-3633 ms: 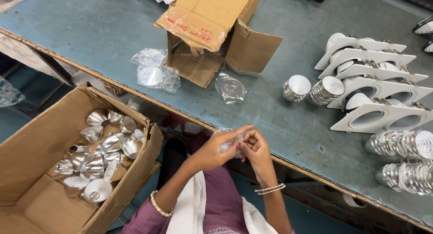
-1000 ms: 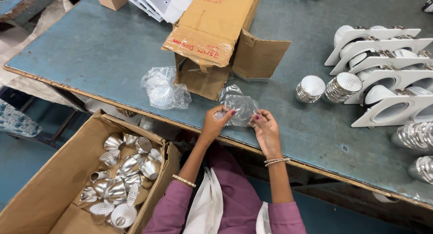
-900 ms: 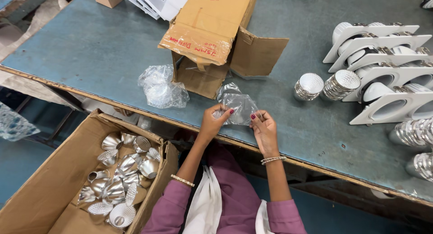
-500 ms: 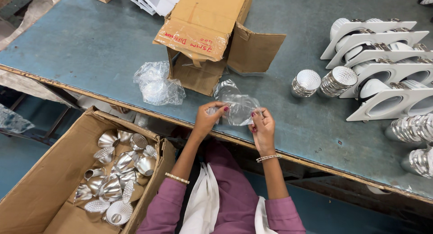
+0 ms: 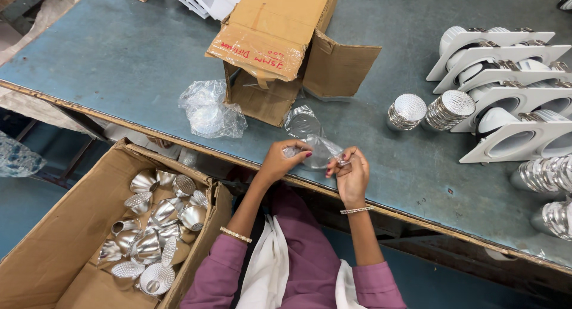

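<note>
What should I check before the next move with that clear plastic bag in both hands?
1. Left hand grips the clear plastic bag: ok.
2. Right hand pinches the bag's other end: ok.
3. Bag held over the table edge, not over the floor: ok.
4. Bag contents: cannot tell, plastic too glossy.
5. Open cardboard box stands close behind the bag, apart from the hands: ok.
6. Floor box of silver reflectors sits to the left, open: ok.

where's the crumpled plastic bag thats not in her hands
In the head view the crumpled plastic bag lies on the blue table, left of the open cardboard box, near the table's front edge.
</note>
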